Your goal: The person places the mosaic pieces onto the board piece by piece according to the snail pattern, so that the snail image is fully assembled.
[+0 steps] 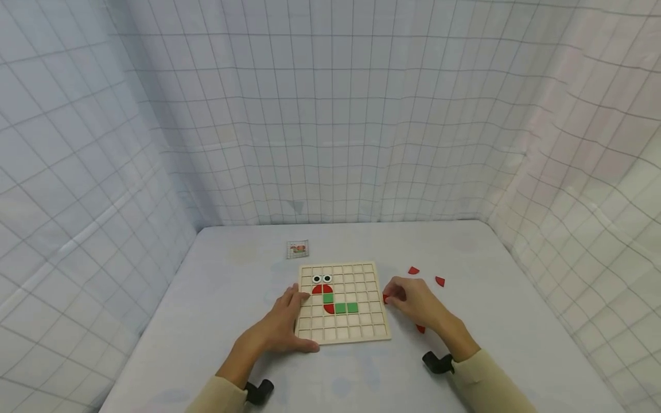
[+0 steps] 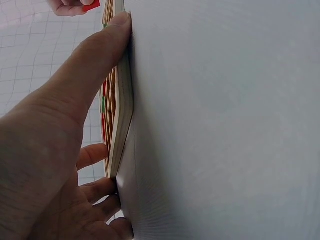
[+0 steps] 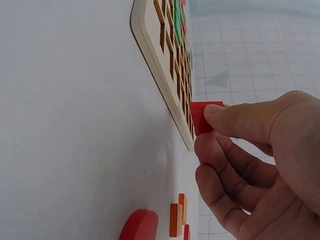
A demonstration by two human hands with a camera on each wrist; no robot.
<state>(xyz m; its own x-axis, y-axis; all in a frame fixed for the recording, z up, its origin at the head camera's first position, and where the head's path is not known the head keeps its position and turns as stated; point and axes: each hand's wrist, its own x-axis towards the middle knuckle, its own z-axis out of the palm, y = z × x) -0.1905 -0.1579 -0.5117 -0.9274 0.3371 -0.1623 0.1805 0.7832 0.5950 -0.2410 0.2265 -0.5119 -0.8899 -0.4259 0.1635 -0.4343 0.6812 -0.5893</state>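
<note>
A wooden grid board (image 1: 356, 342) lies on the white table. My left hand (image 1: 281, 321) spreads round its near left corner, thumb along the front edge and fingers at the left edge. Set in the grid are two eye tiles (image 1: 322, 279), a red rounded pair (image 1: 322, 289), a green square (image 1: 327, 298), a red quarter-circle (image 1: 329, 309) and two more green squares (image 1: 346, 308). Just off the board's right edge, my right hand (image 1: 415, 298) pinches a red tile (image 3: 202, 117) between thumb and fingers; its outline is partly covered.
Red quarter-circle tiles lie to the right of the board, one (image 1: 413, 270) at the back, another (image 1: 440, 281) farther right, and one (image 1: 420, 328) partly under the right wrist. Behind the board is a small picture card (image 1: 298, 249). Grid-lined white curtains (image 1: 330, 143) stand around the table.
</note>
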